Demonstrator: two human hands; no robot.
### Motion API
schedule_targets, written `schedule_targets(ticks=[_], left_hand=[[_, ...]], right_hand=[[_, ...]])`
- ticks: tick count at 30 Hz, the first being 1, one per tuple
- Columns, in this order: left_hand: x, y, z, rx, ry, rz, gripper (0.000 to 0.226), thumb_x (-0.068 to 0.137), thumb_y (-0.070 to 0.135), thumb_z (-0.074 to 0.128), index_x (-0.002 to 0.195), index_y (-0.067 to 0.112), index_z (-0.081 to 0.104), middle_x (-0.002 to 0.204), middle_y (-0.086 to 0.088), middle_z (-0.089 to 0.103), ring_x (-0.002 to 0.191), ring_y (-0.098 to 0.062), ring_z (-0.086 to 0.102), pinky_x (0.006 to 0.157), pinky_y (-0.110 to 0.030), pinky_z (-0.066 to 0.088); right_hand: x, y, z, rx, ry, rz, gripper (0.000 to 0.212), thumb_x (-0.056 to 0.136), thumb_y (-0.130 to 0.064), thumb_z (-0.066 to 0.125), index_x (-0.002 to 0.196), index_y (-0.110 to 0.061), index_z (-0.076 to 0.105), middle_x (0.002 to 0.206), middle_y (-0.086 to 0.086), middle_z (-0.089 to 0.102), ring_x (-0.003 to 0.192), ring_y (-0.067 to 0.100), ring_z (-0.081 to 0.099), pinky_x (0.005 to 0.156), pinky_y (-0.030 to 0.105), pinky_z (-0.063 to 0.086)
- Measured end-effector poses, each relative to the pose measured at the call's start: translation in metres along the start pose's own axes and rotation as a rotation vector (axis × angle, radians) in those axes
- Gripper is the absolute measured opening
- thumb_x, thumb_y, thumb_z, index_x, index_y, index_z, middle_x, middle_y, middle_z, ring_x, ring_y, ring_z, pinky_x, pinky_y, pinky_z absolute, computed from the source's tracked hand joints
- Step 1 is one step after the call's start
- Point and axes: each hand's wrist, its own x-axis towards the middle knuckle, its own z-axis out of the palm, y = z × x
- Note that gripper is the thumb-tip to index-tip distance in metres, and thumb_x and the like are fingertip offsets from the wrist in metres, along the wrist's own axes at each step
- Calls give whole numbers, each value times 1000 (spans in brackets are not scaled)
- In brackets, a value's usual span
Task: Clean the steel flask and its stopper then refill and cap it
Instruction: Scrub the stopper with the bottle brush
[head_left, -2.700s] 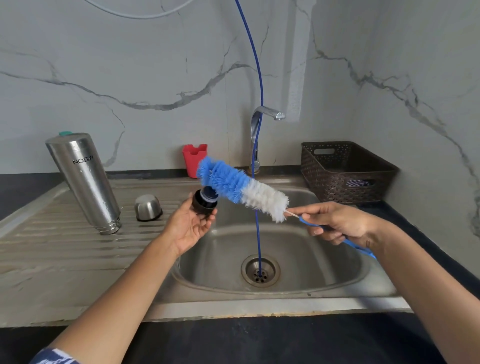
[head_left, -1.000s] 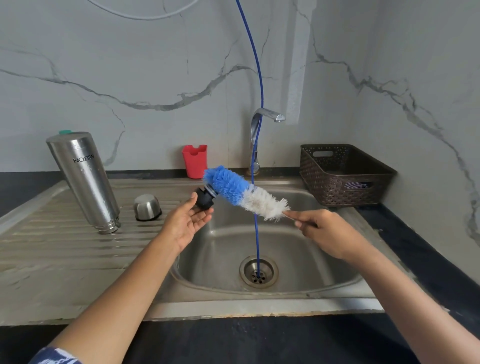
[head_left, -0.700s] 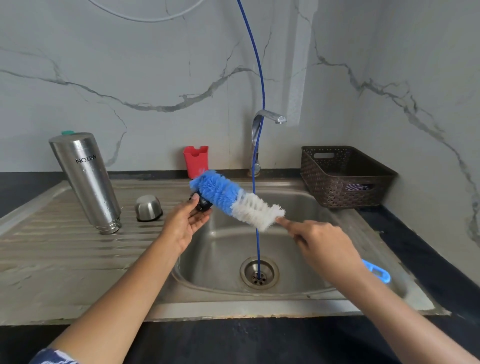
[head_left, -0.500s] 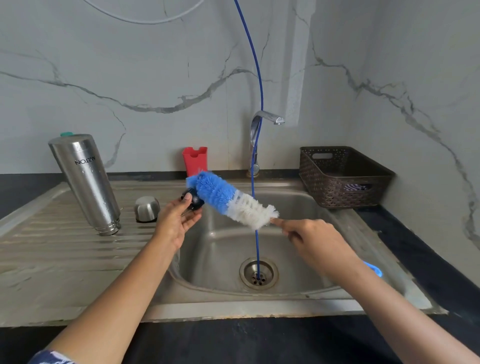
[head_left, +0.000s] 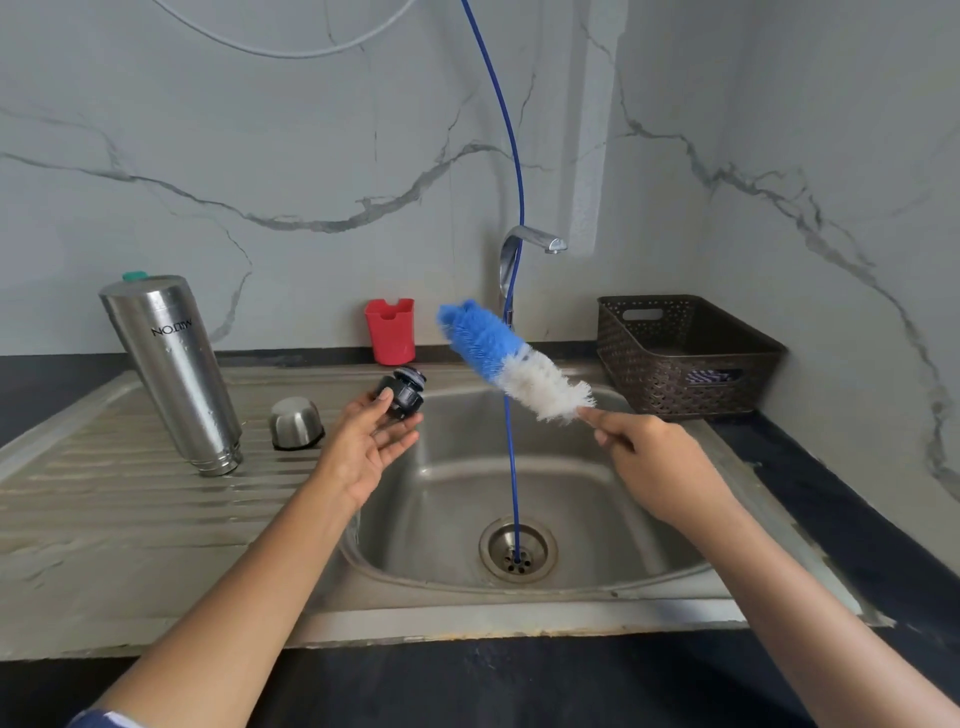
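The left hand (head_left: 371, 447) reaches in from the lower left of the frame, palm turned up, over the left rim of the sink (head_left: 597, 493). Its thumb and fingertips pinch a small black stopper (head_left: 402, 395), which sits at the ends of the loosely spread fingers with its pale ringed end pointing up and to the right.

The right hand (head_left: 649, 457) comes in from the lower right, back of the hand toward the camera, fingers curled round the stem of a bottle brush (head_left: 511, 358). The stem itself is hidden inside the grip. The brush slants up and left above the basin, white bristles next to the hand and blue bristles at the tip. The tip is near the stopper but not touching it.

The steel flask (head_left: 174, 374) stands mouth down and tilted on the ribbed draining board at the left of the frame, wet with drops. Its small steel cap (head_left: 295, 423) lies just beside it to the right, open side down.

A red holder (head_left: 390, 330) stands against the wall behind the stopper. A blue hose (head_left: 511, 208) hangs from the top of the frame, past the tap (head_left: 524, 249), into the drain (head_left: 518, 551). At the right, a dark woven basket (head_left: 685, 353) sits on the black worktop (head_left: 831, 519); something striped shows through its side opening, too little to identify.
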Motion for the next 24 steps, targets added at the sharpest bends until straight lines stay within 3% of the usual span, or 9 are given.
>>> schedule_targets(ticks=[1,3,5,7,11,15,19,21,24], left_hand=[[-1,-1,2,-44,-17,-28,7,95,15,52,99,20,56,92,-9,72,76,-21,73,61,-27,59],[-2,0,2,-99,-33,-75,10,94,13,51,101,18,56,97,-15,69,77,-25,73,62,-28,60],[-2,1,0,-138,-26,-106,9,93,13,51,101,13,55,101,-19,66,78,-27,73,62,-28,60],[0,2,-3,-189,-8,-122,12,92,13,52,103,9,54,102,-21,66,81,-29,73,64,-30,60],[4,3,-9,-138,8,-127,12,91,13,52,100,10,59,91,-10,73,94,-24,68,78,-35,58],[6,5,-9,-41,53,-117,11,90,7,52,96,14,59,76,-4,70,80,-15,56,67,-22,40],[5,7,-14,19,-31,-77,38,83,0,56,109,28,58,105,-10,66,92,-25,62,69,-26,51],[3,7,-14,52,-81,-77,36,79,4,61,109,23,61,111,-12,65,96,-27,66,69,-26,58],[0,3,-9,133,-95,-27,22,91,20,56,112,14,58,113,-15,66,88,-24,72,69,-24,59]], right_hand=[[5,0,3,88,-29,6,38,98,-20,47,129,-38,57,108,-4,70,76,13,62,71,29,48],[13,3,13,214,-85,14,36,97,-21,49,127,-36,59,97,-13,71,72,9,60,72,28,47],[18,7,24,329,-112,26,35,97,-19,50,127,-33,61,65,-24,63,60,1,53,65,25,43],[20,12,32,400,-113,43,34,97,-17,50,125,-31,61,47,-17,50,45,1,39,56,22,35],[22,16,38,454,-112,58,33,97,-17,50,124,-33,62,50,-11,43,46,2,33,55,21,32],[20,21,40,424,-104,39,33,97,-19,51,123,-36,61,51,-10,43,45,2,35,57,21,34],[15,29,40,435,-112,28,33,97,-20,50,122,-40,60,52,-9,40,49,6,33,59,25,35],[14,30,39,441,-113,31,34,98,-19,50,121,-42,60,53,-8,39,49,7,32,58,25,34],[13,31,39,449,-121,37,34,98,-20,50,121,-42,60,54,-8,39,49,7,31,56,25,32]])
